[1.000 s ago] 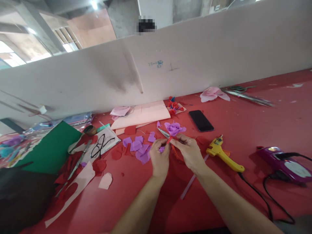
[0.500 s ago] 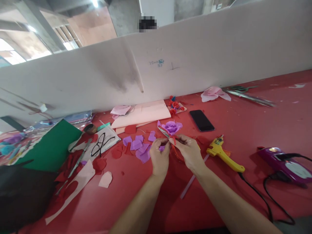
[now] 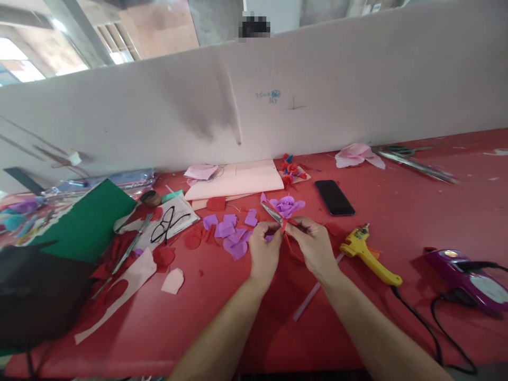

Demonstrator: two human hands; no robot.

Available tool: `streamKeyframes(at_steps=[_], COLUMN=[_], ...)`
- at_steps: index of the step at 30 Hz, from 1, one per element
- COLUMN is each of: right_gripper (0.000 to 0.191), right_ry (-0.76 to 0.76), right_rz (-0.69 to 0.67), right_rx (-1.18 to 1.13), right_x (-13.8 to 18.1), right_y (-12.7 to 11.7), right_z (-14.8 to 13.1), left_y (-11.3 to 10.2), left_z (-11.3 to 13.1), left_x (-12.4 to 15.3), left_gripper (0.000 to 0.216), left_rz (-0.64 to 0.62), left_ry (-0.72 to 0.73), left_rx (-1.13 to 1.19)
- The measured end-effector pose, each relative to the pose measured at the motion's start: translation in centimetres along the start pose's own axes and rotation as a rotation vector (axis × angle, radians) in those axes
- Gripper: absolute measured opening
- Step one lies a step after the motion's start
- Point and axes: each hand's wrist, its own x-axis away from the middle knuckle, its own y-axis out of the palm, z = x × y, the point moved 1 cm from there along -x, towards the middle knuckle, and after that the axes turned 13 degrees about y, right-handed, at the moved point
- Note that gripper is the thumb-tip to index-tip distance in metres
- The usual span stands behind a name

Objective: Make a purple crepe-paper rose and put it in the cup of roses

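A purple paper flower [image 3: 288, 205] stands upright above my fingertips, its base between my two hands. My left hand [image 3: 265, 248] is closed in a pinch at the flower's base; the exact grip is hidden by the fingers. My right hand [image 3: 313, 246] is closed on a pair of scissors, whose silver blades [image 3: 271, 212] point up and left beside the flower. The red-orange handle loop [image 3: 292, 250] hangs below the right fingers. Something red shows between the fingertips. A small purple piece [image 3: 263, 197] sits by the blade tip. Loose purple petals [image 3: 225, 228] lie left of my left hand.
On the red table [image 3: 222, 312], a yellow glue gun [image 3: 371, 256] and a purple power strip [image 3: 464, 278] with cords lie right. A phone [image 3: 334, 198] is behind my right hand. Glasses [image 3: 164, 227], a green sheet [image 3: 85, 225] and a dark bag [image 3: 43, 296] are left. A white partition [image 3: 159, 121] stands behind.
The camera view has shifted slightly, so most things appear a little further right. Both hands stay together at the flower and scissors, with little visible change in their grip.
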Motion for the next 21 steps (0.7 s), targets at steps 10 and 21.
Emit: streamKeyframes(at_steps=[10, 21], right_gripper=[0.025, 0.018], right_ry=[-0.001, 0.04], right_rz=[0.02, -0.072], right_rx=[0.042, -0.136], right_x=[-0.15, -0.06], right_y=[0.14, 0.34], right_z=[0.63, 0.28], left_y=[-0.02, -0.01], left_z=[-0.22, 0.16], left_x=[-0.4, -0.87], left_gripper=[0.017, 0.026], left_rz=[-0.029, 0.042], left_ry=[-0.087, -0.51], left_rx=[0.179, 0.716])
